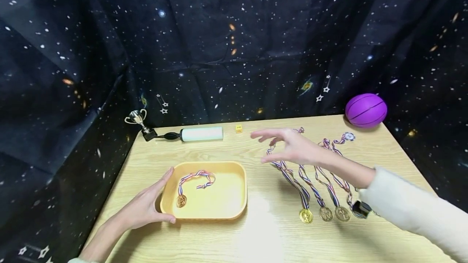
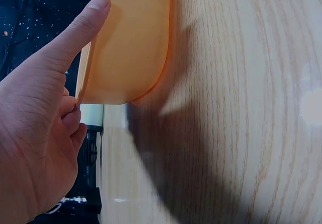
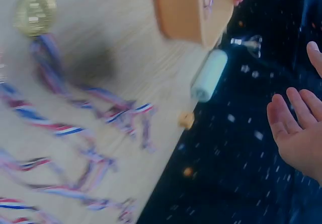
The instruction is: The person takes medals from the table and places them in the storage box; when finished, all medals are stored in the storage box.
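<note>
In the head view, my left hand [image 1: 142,210] grips the left end of an orange plastic bin [image 1: 226,194], thumb at the near corner and fingers at the far one. The left wrist view shows the thumb [image 2: 83,30] laid along the bin's outer wall. Inside the bin lies a bronze-coloured medal [image 1: 181,201] with a striped ribbon. My right hand [image 1: 294,147] hovers over the table with fingers and thumb spread apart, holding nothing. Below and right of it lie several ribboned medals, among them a gold one [image 1: 306,216]; the right forearm partly hides others.
Along the table's back edge are a small trophy cup [image 1: 136,118], a white-barrelled pump [image 1: 202,134], a yellow cube [image 1: 239,128] and a purple ball [image 1: 366,111]. A round bluish-white piece [image 1: 349,136] lies by the far ribbons. Dark star-patterned cloth [image 1: 234,64] hangs behind.
</note>
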A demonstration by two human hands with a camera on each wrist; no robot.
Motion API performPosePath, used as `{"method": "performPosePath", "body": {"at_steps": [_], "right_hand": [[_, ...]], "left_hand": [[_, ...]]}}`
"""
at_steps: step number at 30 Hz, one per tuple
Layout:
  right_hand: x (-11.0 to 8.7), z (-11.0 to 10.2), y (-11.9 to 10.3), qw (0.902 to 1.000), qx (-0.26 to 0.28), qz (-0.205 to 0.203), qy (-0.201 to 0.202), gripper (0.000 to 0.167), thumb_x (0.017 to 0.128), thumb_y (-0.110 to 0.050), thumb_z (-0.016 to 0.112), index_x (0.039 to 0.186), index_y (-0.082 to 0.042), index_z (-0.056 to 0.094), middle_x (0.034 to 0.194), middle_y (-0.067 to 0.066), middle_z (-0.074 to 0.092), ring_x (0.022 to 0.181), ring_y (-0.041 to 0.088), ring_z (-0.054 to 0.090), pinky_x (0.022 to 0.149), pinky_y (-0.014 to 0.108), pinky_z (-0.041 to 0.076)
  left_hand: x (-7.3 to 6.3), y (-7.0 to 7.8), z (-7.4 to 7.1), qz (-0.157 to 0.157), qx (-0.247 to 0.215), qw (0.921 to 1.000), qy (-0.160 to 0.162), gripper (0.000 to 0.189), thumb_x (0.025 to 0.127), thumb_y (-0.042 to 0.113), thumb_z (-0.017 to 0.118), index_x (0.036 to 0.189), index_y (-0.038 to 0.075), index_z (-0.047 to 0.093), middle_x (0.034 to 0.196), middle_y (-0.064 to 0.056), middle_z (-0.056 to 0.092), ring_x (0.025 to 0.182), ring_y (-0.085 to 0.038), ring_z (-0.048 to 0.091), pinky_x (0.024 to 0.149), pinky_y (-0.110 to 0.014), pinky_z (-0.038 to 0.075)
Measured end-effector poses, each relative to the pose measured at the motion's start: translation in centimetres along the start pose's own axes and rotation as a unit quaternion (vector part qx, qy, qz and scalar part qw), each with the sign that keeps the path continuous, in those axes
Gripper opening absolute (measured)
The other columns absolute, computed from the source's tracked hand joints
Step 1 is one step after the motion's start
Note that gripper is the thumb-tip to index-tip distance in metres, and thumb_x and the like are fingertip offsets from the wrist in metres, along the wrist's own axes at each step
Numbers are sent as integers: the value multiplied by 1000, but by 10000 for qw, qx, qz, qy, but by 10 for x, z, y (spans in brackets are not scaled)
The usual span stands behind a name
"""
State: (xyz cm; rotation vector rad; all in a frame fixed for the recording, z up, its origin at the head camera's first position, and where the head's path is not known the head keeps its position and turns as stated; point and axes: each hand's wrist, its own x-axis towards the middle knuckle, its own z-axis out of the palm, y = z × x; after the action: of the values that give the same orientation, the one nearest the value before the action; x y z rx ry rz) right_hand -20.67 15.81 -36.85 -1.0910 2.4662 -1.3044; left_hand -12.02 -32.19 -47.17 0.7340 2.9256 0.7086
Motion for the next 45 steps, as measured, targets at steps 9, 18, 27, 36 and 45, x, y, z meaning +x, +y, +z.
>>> {"method": "performPosePath", "body": {"at_steps": [9, 18, 27, 36, 45], "right_hand": [[-90, -36, 41, 9945, -268, 335, 956, 69, 89, -16, 89, 151, -24, 61, 143, -3, 67, 115, 16, 65, 94, 27, 57], [-153, -20, 74, 9916, -289, 550, 1133, 63, 85, -11, 90, 144, -16, 67, 124, -5, 73, 96, 15, 65, 78, 26, 57], [-170, 27, 90, 9966, -556, 182, 574, 52, 81, -22, 94, 128, -12, 74, 105, 1, 74, 88, 14, 65, 75, 17, 52], [-173, 56, 91, 9879, -1483, 51, 446, 52, 76, -42, 94, 118, -17, 79, 113, -12, 72, 102, 13, 67, 86, 33, 58], [-175, 74, 92, 9726, -2237, 411, 482, 50, 75, -53, 91, 112, -21, 82, 115, -15, 69, 108, 15, 66, 91, 49, 61]], "left_hand": [[1, 1, 0, -26, -54, 10000, -37, 141, 66, 56, 97, 171, 11, 16, 173, -17, 27, 151, -39, 39, 123, -24, 23], [-2, -1, 1, -32, -170, 9998, -46, 140, 67, 57, 96, 171, 10, 15, 173, -18, 26, 152, -41, 38, 116, -8, 12], [0, 1, 0, -189, -70, 9997, -109, 142, 65, 58, 97, 172, 12, 15, 174, -16, 26, 153, -38, 36, 123, -25, 22], [1, 2, 0, -273, 1, 9995, -148, 142, 65, 60, 96, 171, 11, 17, 173, -16, 26, 153, -37, 36, 122, -46, 31], [1, 4, 0, -254, -24, 9996, -154, 142, 65, 59, 96, 171, 9, 16, 173, -19, 26, 153, -40, 36, 120, -57, 32]]}}
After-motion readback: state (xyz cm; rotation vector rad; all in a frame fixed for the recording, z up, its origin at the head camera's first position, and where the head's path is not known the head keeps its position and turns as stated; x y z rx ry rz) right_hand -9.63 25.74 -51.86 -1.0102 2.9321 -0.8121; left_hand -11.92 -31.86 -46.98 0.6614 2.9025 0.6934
